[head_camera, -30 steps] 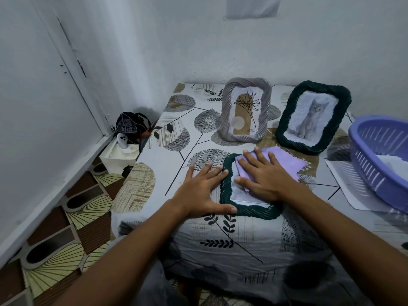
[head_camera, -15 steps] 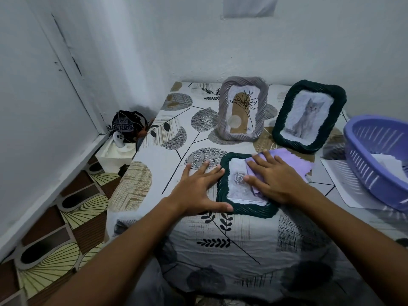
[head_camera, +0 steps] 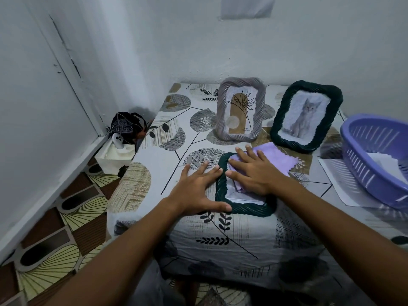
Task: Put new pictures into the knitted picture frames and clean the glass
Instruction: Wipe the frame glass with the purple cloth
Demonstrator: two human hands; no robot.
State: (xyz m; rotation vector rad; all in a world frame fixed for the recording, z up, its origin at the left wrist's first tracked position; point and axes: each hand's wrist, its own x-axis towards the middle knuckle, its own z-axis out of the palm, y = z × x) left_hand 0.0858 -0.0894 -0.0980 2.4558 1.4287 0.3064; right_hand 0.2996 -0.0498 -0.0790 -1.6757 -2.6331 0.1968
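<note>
Three knitted frames (head_camera: pixel 223 191), one purple cloth (head_camera: pixel 276 159), one basket (head_camera: pixel 362 173).

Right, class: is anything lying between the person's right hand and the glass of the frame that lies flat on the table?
Yes. A purple cloth lies under the right hand, spread over the glass of the flat green frame. It is the wiping tool, not a block. The left hand presses flat beside the frame's left edge.
</note>
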